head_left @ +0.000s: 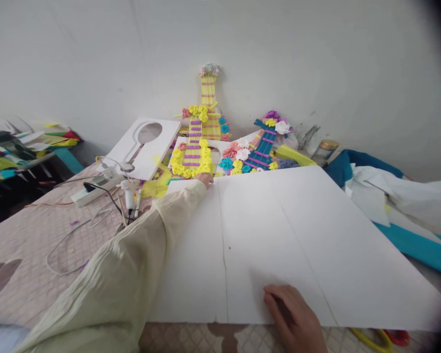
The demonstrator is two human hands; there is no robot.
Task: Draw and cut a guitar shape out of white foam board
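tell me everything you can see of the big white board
The big white board looks smooth, stiff and card-like. It lies flat on the patterned table cover, with two thin lines running from far to near and a small dark dot. The left hand is at its far edge, the sleeve hiding its left part; the right hand overlaps the near edge, contact unclear.
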